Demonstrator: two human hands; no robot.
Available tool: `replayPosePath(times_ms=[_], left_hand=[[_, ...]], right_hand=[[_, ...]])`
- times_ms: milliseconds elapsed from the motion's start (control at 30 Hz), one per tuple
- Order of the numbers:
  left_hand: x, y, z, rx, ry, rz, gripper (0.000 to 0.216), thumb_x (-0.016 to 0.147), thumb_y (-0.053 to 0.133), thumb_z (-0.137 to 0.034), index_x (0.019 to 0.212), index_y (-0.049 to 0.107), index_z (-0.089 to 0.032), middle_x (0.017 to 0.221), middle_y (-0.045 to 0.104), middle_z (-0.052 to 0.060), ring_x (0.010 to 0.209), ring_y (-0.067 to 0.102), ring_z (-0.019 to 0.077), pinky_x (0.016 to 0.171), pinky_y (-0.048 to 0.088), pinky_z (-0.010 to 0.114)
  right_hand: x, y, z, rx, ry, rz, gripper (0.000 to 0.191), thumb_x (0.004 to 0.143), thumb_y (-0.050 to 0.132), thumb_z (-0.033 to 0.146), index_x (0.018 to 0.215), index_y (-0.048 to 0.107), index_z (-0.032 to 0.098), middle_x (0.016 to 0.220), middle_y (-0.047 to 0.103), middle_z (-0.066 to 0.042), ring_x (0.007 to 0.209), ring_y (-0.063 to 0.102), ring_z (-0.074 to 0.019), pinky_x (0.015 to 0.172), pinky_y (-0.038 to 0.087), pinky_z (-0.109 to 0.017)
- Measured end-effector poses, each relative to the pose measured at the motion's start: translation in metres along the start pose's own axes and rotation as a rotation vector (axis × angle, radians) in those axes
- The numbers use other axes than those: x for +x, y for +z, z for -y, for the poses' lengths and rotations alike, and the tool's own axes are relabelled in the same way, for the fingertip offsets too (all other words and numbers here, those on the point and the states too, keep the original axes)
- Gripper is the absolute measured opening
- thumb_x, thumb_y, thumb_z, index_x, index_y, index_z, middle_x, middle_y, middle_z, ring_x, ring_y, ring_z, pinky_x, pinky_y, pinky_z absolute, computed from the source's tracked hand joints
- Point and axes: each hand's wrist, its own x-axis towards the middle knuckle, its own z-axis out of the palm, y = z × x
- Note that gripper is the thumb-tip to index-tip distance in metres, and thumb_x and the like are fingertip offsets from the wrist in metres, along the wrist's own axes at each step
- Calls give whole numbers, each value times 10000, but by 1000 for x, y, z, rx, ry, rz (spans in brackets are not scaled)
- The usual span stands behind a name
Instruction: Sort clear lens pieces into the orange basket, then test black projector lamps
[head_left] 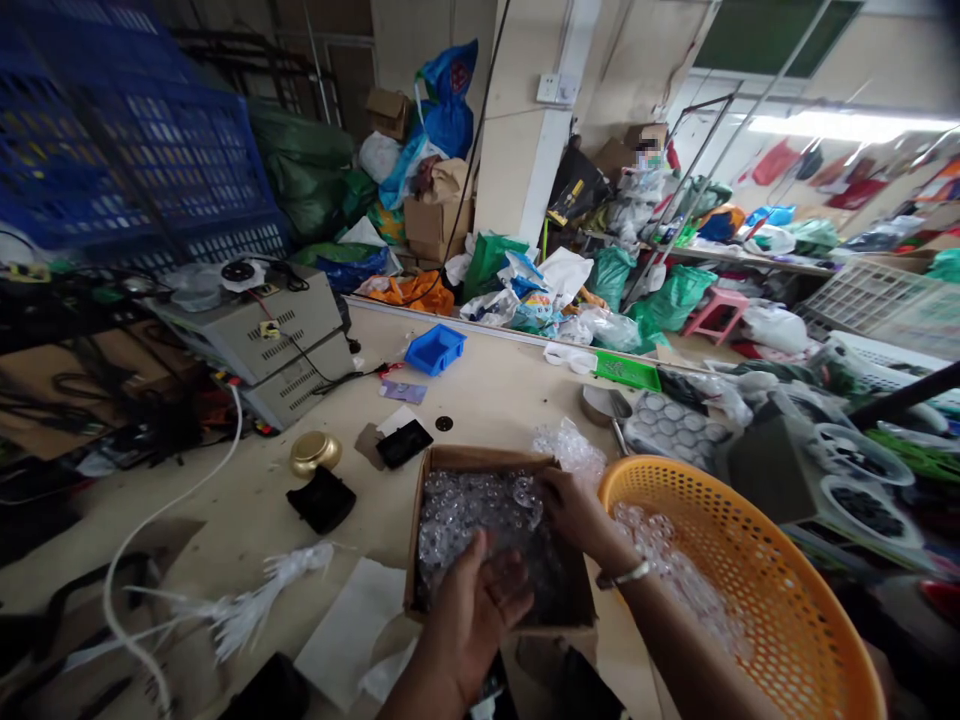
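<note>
A cardboard box (415, 545) in front of me holds many small clear plastic pieces (469, 515). My left hand (484, 605) is over the box's near side, palm turned up and fingers loosely bent apart, with nothing visible in it. Bent over the right rim, my right hand (570, 508) has its fingers closed at a clear piece among the others; its fingertips are partly hidden. Right of the box, an orange perforated basket (795, 570) is tilted toward me, with more clear plastic pieces (675, 570) in it.
Clear pieces in a bag (571, 448) lie behind the box. Left are black plastic parts (321, 500), a gold round part (315, 453) and white ties (262, 600). A blue bin (435, 349), grey machines (289, 340) and a metal scoop (606, 405) stand farther back.
</note>
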Motion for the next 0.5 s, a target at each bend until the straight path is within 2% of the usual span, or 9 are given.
replayPosePath(times_ms=[100,167,233,300,367,500], left_hand=[[7,5,-7,-81,-30,32,347,783,475,-492,969,478,-199,759,624,51,690,615,200,637,480,378],[7,7,-12,-108,-3,22,273,800,487,-424,899,508,-170,738,628,64,659,614,185,587,479,325],[4,5,-16,-112,20,-27,178,812,497,-322,842,521,-148,692,630,67,586,603,157,514,455,258],[-1,2,-20,-104,31,-60,127,813,496,-265,822,524,-142,660,630,62,530,588,142,465,429,229],[-7,-2,-23,-99,38,-57,131,813,493,-268,805,526,-142,653,635,63,518,587,149,465,436,244],[-14,-9,-27,-92,56,-38,180,799,509,-338,766,517,-161,650,640,63,529,596,182,487,460,300]], right_hand=[[-12,-9,15,139,-117,132,253,879,379,257,859,602,141,626,630,2,557,579,-102,527,422,-183],[-12,-6,15,107,-158,146,298,895,327,272,1010,567,141,770,662,-32,665,606,-120,608,446,-204],[-8,5,6,-48,-157,137,295,856,393,243,1080,539,117,925,652,-87,814,605,-156,721,444,-243],[-3,22,-6,-175,-164,208,306,737,548,221,1011,580,89,958,643,-129,874,596,-210,758,436,-274],[1,38,-16,-219,-172,288,301,639,618,185,916,616,66,900,651,-158,849,604,-257,737,438,-298],[8,46,-21,-284,-186,357,200,693,494,72,840,629,79,816,662,-141,795,622,-226,686,422,-266]])
